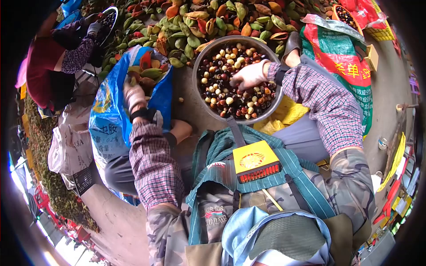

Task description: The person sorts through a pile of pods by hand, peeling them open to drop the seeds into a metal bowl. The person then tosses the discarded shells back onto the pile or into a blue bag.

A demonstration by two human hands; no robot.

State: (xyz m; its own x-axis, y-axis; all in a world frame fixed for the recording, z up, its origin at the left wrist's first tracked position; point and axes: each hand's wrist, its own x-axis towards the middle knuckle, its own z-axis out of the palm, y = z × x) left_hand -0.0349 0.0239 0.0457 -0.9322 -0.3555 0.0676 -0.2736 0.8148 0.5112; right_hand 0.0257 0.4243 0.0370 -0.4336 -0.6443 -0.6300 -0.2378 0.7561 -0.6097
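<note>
My right hand (pixel 250 76), in a pale glove, reaches into a round metal basin (pixel 198 98). Its fingers curl down among dark brown, reddish and cream-coloured nuts (pixel 228 101); what they pinch, if anything, is hidden. To the left, my left hand (pixel 134 95), also gloved, is at the mouth of a blue woven sack (pixel 160 105). Green and orange seed pods (pixel 151 73) fill the top of that sack, right beside the hand. The left fingers are blurred against the pods.
A large heap of pods (pixel 193 26) spreads beyond the basin. At right stands a green and red sack (pixel 341 57), with an orange bowl of nuts (pixel 345 17) behind it. Another person (pixel 46 66) works at far left by a basin. A yellow box (pixel 256 160) rests on my chest.
</note>
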